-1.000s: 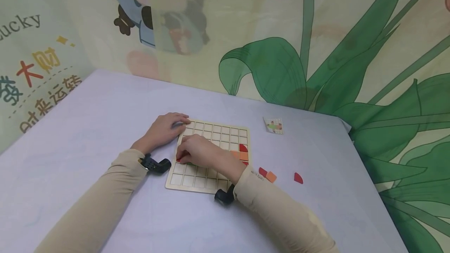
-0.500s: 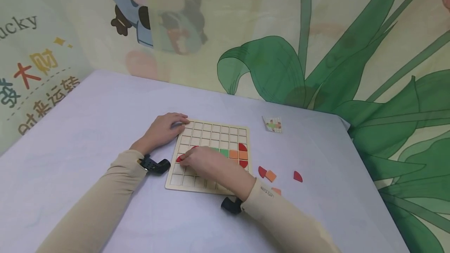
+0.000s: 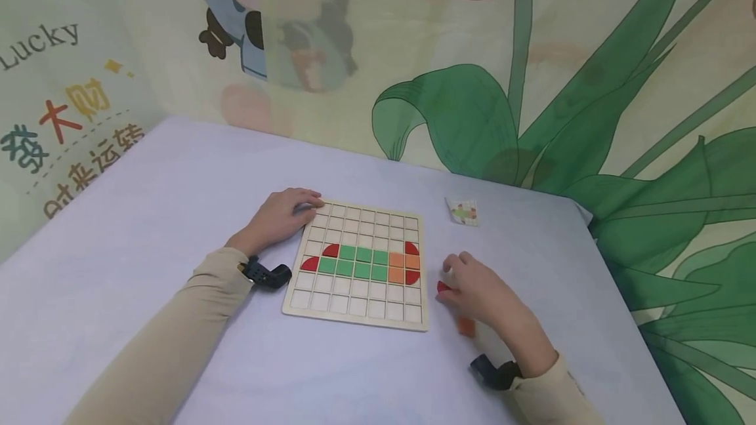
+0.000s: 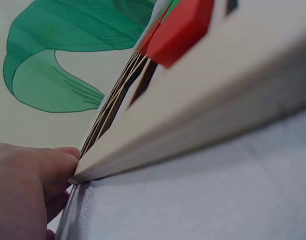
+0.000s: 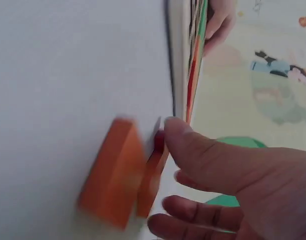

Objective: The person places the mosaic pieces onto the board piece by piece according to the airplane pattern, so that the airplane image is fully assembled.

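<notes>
A light wooden grid board [image 3: 356,307] lies on the table, its middle rows filled with green squares [image 3: 363,263], orange squares [image 3: 397,267] and red quarter-circle pieces [image 3: 310,263]. My left hand [image 3: 282,216] touches the board's far left corner with its fingertips. Right of the board, my right hand [image 3: 481,290] reaches low over the loose pieces, fingers loosely bent and apart. Its thumb is at a loose red piece [image 3: 444,287], also visible as a red edge [image 5: 158,142] by the thumb tip in the right wrist view. An orange square [image 3: 466,326] lies below this hand.
A small pattern card [image 3: 463,211] with a curled edge lies beyond the board to the right. White cloth covers the table [image 3: 177,215], and a printed backdrop [image 3: 449,103] stands behind. Other loose pieces are hidden under the right hand.
My right hand has left the red piece at the board's left side and moved right, off the board to the loose pieces. That red piece stays in its cell. The left hand stays put.
</notes>
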Motion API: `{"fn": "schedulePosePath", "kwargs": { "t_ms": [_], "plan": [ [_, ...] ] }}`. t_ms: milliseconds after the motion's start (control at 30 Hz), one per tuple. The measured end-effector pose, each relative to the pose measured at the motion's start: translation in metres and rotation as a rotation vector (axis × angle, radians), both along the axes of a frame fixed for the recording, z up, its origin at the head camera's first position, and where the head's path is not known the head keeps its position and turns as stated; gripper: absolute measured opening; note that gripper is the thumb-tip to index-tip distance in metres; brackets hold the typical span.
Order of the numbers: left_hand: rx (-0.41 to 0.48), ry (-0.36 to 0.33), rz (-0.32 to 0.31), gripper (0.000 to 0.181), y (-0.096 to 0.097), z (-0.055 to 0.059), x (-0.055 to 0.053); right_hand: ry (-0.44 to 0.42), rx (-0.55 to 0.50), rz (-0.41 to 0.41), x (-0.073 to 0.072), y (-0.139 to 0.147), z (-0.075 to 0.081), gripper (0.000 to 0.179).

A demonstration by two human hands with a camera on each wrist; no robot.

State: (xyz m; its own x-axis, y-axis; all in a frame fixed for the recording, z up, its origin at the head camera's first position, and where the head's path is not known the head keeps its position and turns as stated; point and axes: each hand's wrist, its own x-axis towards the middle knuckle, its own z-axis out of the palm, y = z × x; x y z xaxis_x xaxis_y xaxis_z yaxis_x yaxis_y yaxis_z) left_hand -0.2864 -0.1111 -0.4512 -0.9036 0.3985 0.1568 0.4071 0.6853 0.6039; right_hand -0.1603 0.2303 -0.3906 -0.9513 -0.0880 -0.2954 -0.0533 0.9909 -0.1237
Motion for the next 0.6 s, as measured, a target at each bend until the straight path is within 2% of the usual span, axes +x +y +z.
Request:
{"fn": "schedulePosePath", "kwargs": {
  "t_ms": [133,267,600],
  "plan": [
    [0.0,0.003,0.003,0.028,-0.003,0.001,-0.002,-0.031,0.002,-0.041,0.002,0.012,-0.004,0.039],
    [0.005,-0.008,0.01,0.028,-0.004,-0.001,-0.002,-0.041,-0.033,-0.027,-0.001,0.017,-0.005,0.029],
    [-0.004,-0.002,0.0,0.029,-0.002,0.0,0.0,-0.093,-0.058,0.006,0.0,0.029,-0.002,0.024]
  ]
}}
